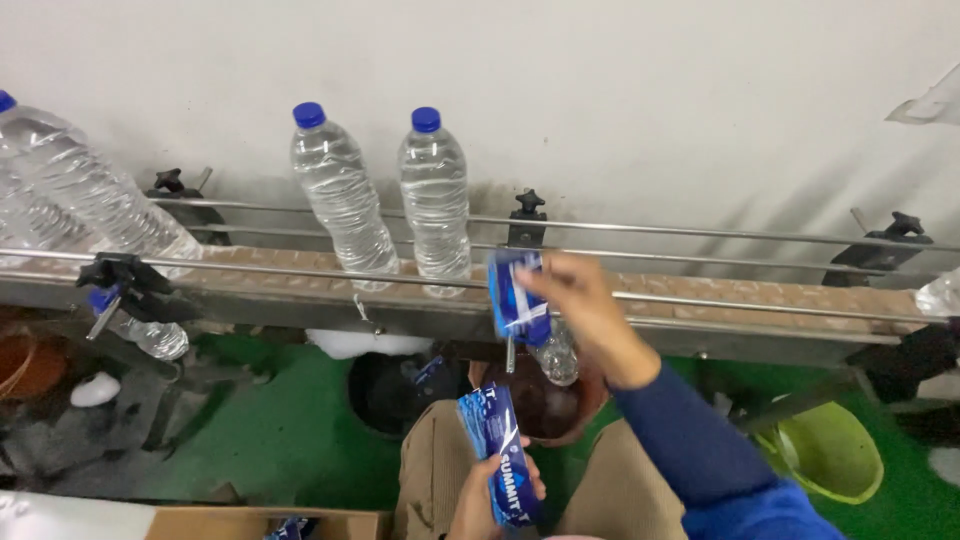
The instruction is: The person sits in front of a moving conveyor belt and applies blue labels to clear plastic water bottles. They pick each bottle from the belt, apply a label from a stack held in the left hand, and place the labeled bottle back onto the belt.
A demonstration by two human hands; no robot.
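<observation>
A dull white wall (620, 90) rises behind a railed conveyor (760, 295); the floor (290, 440) is green.

Illumination is even and moderately bright, diffuse, apparently from above. The white wall (620, 90) across the upper frame reads flat, with soft grey shadows at its right side. Small highlights glint on the clear bottles (345, 200) at upper centre. The right hand (585, 310) at centre is motion-blurred. Wide-angle distortion tilts the bottle at the upper left. The lower frame is dimmer.
</observation>
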